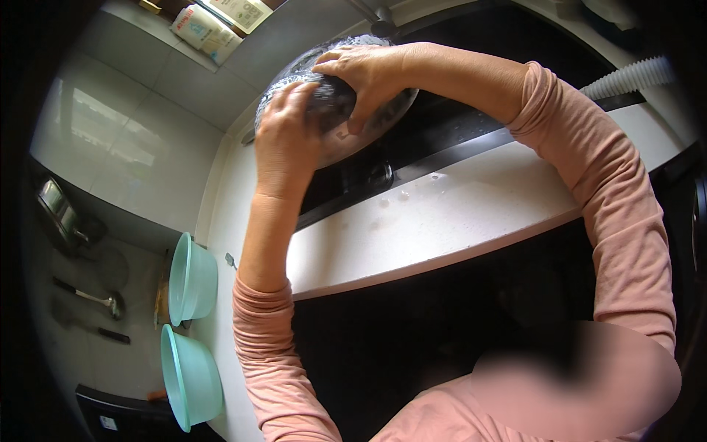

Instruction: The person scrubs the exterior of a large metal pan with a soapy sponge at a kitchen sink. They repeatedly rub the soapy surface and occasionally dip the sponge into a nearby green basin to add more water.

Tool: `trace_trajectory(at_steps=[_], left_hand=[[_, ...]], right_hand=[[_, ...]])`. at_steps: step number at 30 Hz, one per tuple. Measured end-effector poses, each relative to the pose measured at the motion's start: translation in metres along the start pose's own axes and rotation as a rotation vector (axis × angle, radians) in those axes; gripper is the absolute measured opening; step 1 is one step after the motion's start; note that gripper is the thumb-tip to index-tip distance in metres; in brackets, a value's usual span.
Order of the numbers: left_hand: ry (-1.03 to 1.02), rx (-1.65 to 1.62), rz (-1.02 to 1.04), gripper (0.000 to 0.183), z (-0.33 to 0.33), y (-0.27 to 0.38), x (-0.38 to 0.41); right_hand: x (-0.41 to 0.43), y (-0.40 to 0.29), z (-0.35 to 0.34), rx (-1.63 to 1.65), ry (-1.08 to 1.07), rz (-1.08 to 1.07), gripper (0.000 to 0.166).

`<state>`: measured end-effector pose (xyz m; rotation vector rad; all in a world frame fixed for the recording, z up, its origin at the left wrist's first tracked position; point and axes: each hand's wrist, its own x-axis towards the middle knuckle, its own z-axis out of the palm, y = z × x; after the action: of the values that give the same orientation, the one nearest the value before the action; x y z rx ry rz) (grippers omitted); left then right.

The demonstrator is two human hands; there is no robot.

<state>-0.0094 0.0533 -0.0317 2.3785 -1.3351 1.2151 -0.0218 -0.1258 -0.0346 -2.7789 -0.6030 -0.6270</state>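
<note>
Both my hands are on a rounded, shiny vessel [359,138] with white suds on it, over a black sink [442,119] at the top middle. My left hand [290,124] lies on its left side with the fingers bent over the sudsy part; the fingers are slightly blurred. My right hand [367,77] spreads across the upper part, its thumb pointing down over the dark surface. Whether either hand grips the vessel or a cloth, I cannot tell. The far side of the vessel is partly hidden by my hands.
A white countertop [442,204] with wet spots runs along the sink's near edge. Two turquoise plastic basins, one upper [201,284] and one lower [201,381], stand on edge at the left. A ladle [113,304] hangs on the wall. A grey corrugated hose [629,77] lies at the upper right.
</note>
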Motion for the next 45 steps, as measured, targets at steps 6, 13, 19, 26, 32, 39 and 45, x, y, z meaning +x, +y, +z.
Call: trace_trajectory(at_steps=[6,13,19,26,32,39,45], left_hand=[[-0.047,-0.127,-0.351,0.028,-0.006,-0.077,-0.002],[0.025,-0.142,-0.051,0.034,-0.008,-0.01,-0.028],[0.173,-0.17,-0.034,0.033,-0.002,-0.037,-0.033],[0.114,-0.226,-0.41,0.028,-0.006,-0.055,-0.028],[0.101,-0.198,-0.136,0.033,-0.005,-0.003,-0.038],[0.094,-0.183,-0.521,0.032,0.009,-0.085,-0.027],[0.097,-0.161,-0.517,0.035,0.01,-0.081,-0.025]], right_hand=[[0.003,-0.003,0.001,0.008,0.01,0.007,0.105],[0.002,0.0,0.004,-0.007,0.008,0.02,0.106],[0.0,-0.006,-0.002,-0.02,0.002,0.032,0.107],[0.007,-0.005,0.0,-0.022,0.001,-0.006,0.109],[0.004,0.004,0.001,-0.012,0.027,-0.045,0.108],[0.005,-0.005,-0.002,-0.052,-0.003,-0.012,0.108],[0.007,-0.002,-0.002,-0.065,-0.001,-0.016,0.108]])
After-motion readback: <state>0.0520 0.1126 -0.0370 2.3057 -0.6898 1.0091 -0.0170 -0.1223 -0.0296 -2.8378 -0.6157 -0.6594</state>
